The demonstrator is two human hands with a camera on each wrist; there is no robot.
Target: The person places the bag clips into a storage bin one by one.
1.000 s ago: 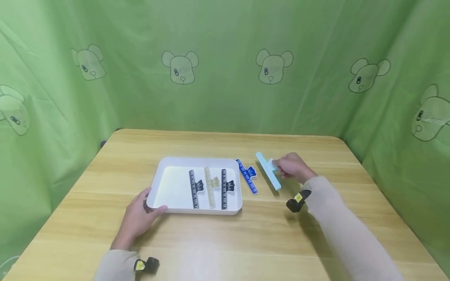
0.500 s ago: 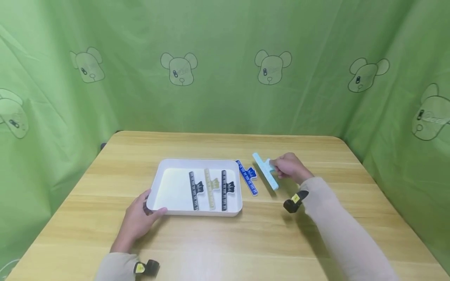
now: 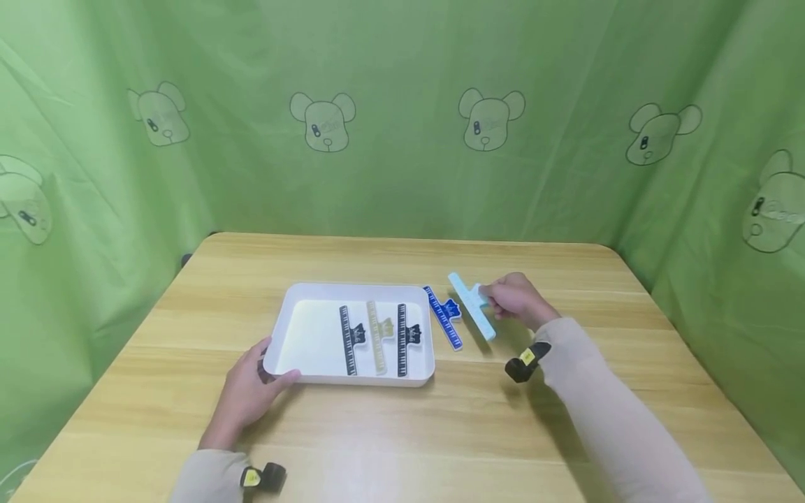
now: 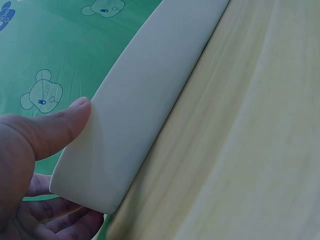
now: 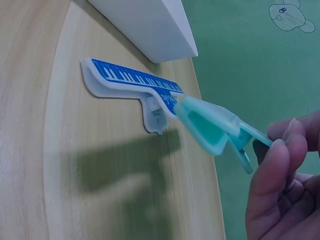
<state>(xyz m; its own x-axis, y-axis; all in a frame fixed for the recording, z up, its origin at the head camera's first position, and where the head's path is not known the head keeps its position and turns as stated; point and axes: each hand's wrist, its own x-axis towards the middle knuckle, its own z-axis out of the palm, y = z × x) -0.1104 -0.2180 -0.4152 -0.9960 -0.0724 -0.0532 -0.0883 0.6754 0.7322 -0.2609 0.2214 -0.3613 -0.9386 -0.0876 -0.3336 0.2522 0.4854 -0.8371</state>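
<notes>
In the head view, my right hand (image 3: 517, 299) pinches the handle tab of a mint-blue clip (image 3: 472, 307) above the table. The right wrist view shows this clip (image 5: 212, 122) from its end, its lower handle tab hanging beside the fingers. A blue piano-print clip (image 3: 445, 318) lies on the table just left of it. Further left, my left hand (image 3: 248, 388) grips the near left corner of a white tray (image 3: 358, 381). Its thumb presses the front wall, and the other fingers curl round the side. In the tray lie two black clips (image 3: 348, 340) and a pale gold one (image 3: 376, 339).
The tray and clips are on a light wood table (image 3: 377, 447). Green curtains (image 3: 402, 181) with printed bear heads hang behind and at both sides. Each wrist wears a black camera strap.
My right hand has moved a little left with the mint-blue clip, closer to the blue clip. The left hand and the tray stay as they were.
</notes>
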